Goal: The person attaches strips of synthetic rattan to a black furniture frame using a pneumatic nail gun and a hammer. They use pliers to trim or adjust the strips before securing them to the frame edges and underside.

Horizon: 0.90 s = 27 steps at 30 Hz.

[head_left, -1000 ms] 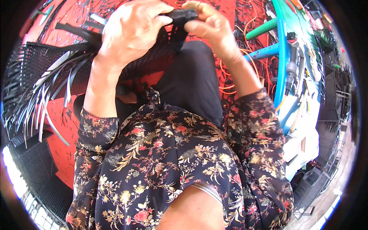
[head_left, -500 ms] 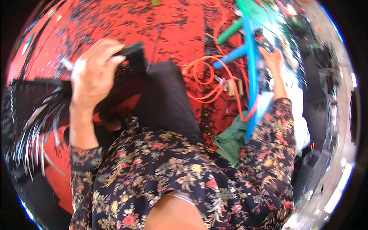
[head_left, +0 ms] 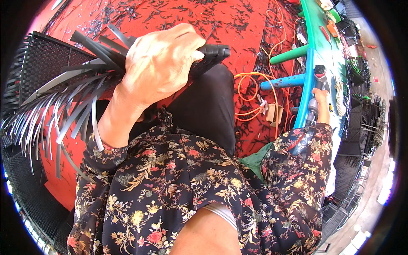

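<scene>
Left hand is up in front of the body, above and left of the knee in black trousers, knuckles facing the camera. Its fingers are bent and pinching the thick edge of a black woven plastic-strip piece; that edge sticks out to the right of the thumb, over the knee. The hand covers the middle of the piece. Long flat black-and-grey strips fan out loose left of the hand and wrist, tips drooping over a red floor strewn with short black scraps. A black woven mesh panel stands behind the strips at far left; can't tell how it joins the held piece.

Right hand is well apart, reaching right, fingers curled around a grey-and-black cylindrical tool at the table with a curved blue-and-green rim. Fingertips too small to make out, so tightness of grasp can't be told. A green tube and a blue tube jut left from the rim. Below them: thin orange hose in loops, small brown cardboard piece. Green cloth lies beside the right floral sleeve.
</scene>
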{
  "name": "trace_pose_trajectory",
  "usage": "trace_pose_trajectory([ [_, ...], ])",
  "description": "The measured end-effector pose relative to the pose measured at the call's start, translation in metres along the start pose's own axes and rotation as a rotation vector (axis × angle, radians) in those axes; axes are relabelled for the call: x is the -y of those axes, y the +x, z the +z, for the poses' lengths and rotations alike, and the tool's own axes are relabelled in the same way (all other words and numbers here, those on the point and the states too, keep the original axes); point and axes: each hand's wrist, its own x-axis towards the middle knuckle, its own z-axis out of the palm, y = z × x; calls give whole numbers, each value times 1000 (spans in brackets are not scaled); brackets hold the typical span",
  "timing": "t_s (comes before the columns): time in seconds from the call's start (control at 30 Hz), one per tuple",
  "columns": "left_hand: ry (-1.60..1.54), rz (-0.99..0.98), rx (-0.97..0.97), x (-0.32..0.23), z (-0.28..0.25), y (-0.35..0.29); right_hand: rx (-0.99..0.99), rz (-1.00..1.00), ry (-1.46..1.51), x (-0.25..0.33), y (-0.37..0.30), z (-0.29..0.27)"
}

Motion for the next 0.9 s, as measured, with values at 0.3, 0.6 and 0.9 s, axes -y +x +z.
trace_pose_trajectory([
  [0.3,-117,61,-33,44,32,4,132,-338,592,50,-57,-78],
  [0.6,-96,-102,191,25,23,-12,636,-535,1098,147,-218,-153],
  [0.9,-53,-166,224,28,35,-13,1077,-566,1080,173,-313,-147],
])
